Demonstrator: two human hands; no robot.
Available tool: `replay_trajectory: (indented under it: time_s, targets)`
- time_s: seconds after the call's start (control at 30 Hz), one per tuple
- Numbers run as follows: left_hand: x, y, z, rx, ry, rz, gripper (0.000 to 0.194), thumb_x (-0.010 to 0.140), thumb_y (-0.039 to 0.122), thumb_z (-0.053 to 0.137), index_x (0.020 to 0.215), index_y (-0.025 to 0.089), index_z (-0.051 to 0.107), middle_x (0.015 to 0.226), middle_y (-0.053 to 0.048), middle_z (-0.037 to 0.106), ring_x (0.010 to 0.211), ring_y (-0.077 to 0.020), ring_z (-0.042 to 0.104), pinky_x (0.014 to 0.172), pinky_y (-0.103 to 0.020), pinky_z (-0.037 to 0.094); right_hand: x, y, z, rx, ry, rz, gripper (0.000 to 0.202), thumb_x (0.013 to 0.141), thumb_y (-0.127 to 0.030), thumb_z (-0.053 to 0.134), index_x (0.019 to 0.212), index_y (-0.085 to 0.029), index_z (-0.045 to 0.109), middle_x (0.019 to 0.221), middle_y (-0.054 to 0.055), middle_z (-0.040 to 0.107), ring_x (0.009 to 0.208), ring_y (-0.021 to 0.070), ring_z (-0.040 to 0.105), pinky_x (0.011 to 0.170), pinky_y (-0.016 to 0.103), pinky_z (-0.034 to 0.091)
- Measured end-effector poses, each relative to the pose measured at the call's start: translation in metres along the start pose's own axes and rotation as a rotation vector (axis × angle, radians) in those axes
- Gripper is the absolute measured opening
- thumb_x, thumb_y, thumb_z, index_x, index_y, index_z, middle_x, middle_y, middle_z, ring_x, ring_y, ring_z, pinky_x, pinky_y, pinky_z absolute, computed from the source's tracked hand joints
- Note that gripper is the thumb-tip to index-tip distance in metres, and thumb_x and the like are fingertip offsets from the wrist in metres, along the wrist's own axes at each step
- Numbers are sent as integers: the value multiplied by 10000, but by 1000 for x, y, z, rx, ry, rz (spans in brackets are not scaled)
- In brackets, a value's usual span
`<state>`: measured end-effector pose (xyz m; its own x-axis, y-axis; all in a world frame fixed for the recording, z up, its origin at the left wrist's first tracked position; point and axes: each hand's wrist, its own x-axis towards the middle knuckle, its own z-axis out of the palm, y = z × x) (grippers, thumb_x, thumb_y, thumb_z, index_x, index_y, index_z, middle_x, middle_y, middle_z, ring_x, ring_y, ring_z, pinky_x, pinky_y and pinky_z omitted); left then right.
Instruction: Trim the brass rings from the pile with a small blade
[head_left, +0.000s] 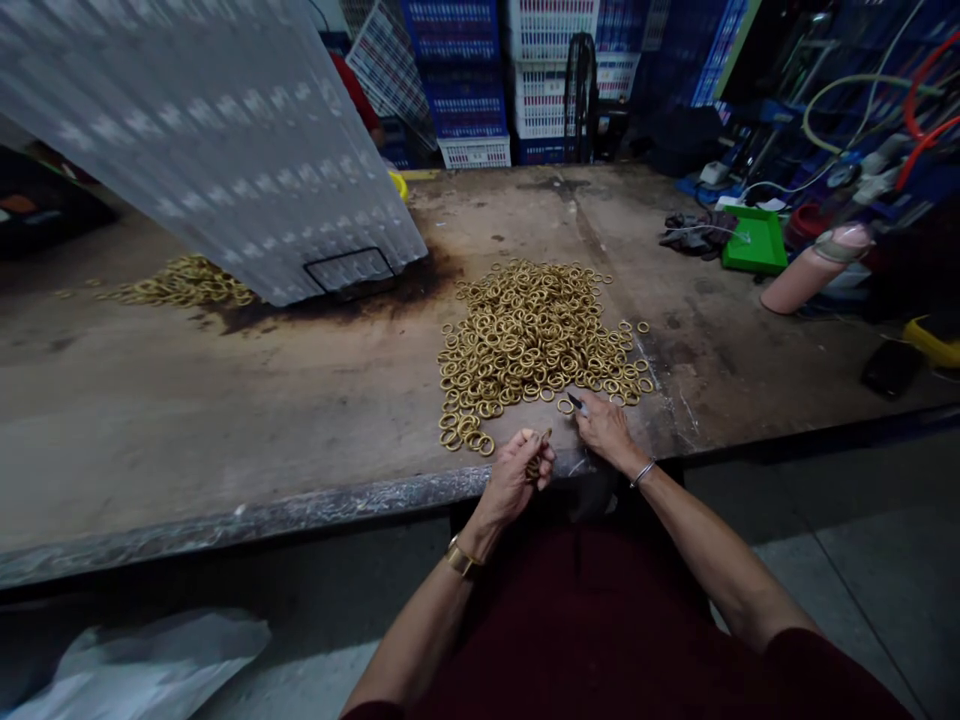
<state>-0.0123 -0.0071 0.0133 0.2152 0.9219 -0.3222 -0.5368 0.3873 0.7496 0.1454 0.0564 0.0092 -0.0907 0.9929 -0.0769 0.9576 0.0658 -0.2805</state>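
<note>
A large heap of brass-coloured rings (536,335) is spread on a worn brown worktop (315,400), near the centre of the view; the clock directions below are taken from this heap. At six o'clock, just above the worktop's near edge, the left hand (521,468) is seen with its fingers curled. A ring (547,436) is pinched between its thumb and fingertips, and more rings appear to be gathered in the curled fingers. A gold-toned watch (459,557) is worn on that wrist.

At five o'clock, beside the heap's near edge, a small dark-tipped tool (576,402) is gripped in the right hand (606,432), with its tip pointed toward ten o'clock. One loose ring lies just beside the tip; whether the two are touching cannot be told. A silver bracelet (643,472) is worn on the right wrist.

At nine o'clock, a smaller ring pile (187,282) is partly hidden by a large, tilted grey ribbed panel (225,150). At twelve o'clock, blue and white plastic crates (471,95) are stacked beyond the worktop. Toward three o'clock, a bright green tray (754,240) and a pink bottle (810,272) are set near each other.
</note>
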Motion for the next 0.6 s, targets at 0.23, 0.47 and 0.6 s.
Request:
replay_trajectory:
  time_s: [0.23, 0.47, 0.6]
  targets:
    - [5, 3, -3, -125, 34, -69, 306, 639, 339, 745, 714, 151, 515, 704, -43, 636, 538, -101, 545, 415, -177, 382, 11, -9, 1, 61, 55, -62, 238, 866, -314, 476, 1064, -217, 565, 1026, 58, 647, 860, 182, 602, 684, 255, 363]
    - [12, 3, -16, -328, 6, -158, 252, 627, 272, 747, 737, 128, 572, 670, -21, 593, 597, -108, 572, 440, -162, 415, 16, -6, 8, 173, 100, -128, 173, 812, -187, 483, 956, -196, 578, 839, 26, 644, 731, 151, 577, 644, 235, 341]
    - [17, 1, -15, -283, 81, -119, 248, 628, 250, 749, 708, 139, 542, 663, -7, 593, 577, -97, 573, 427, -151, 408, 9, -5, 12, 379, 119, -270, 117, 812, -225, 498, 892, -199, 579, 706, -3, 600, 610, 130, 516, 605, 223, 347]
